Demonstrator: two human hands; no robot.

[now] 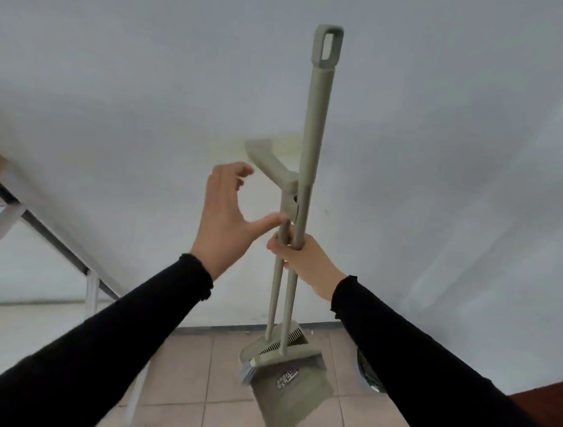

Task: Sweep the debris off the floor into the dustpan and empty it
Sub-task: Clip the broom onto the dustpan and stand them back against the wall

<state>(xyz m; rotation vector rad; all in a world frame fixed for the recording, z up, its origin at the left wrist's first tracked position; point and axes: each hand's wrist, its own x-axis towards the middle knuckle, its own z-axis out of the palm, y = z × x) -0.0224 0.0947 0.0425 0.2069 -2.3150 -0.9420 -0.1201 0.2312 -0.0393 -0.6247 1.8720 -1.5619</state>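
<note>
Above our clenched right hand [298, 259] rises the broom handle [318, 116], gripped together with the dustpan handle [277, 279]; below it, dustpan [294, 391] and bristles [249, 373] hang over floor tiles [182, 373]. Our left hand [228, 216] is spread, thumb touching the clip [290, 207].

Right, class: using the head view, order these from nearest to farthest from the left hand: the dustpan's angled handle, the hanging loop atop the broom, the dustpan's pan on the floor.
Measured from the left hand:
1. Dustpan's angled handle, just right of the fingertips.
2. Dustpan's pan, low on the floor tiles.
3. Hanging loop, at the very top.
</note>
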